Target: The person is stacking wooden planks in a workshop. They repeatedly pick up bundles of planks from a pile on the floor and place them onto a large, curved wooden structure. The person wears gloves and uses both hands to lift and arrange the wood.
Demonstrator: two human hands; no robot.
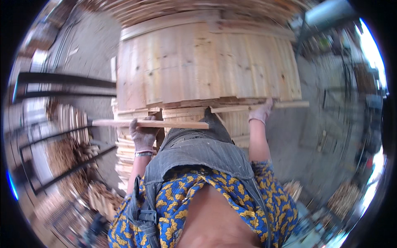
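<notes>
My left hand [143, 137], in a greyish knit glove, is closed around a narrow wooden slat [182, 124] that lies crosswise in front of my apron. On the other side my right hand [260, 113], in a pale glove, grips a second wooden slat [291, 104] along the near edge of a broad panel [206, 68]. That panel is made of pale boards set side by side, with dark knots showing. The right fingertips blur against the panel's edge.
Stacked lumber [126, 155] stands under and beside the panel. A crosspiece [169, 24] lies along the panel's far side, with more boards [248, 10] behind. Dark metal bars [66, 80] reach in from the left, near wood bundles [66, 165]. Concrete floor [312, 136] shows at right.
</notes>
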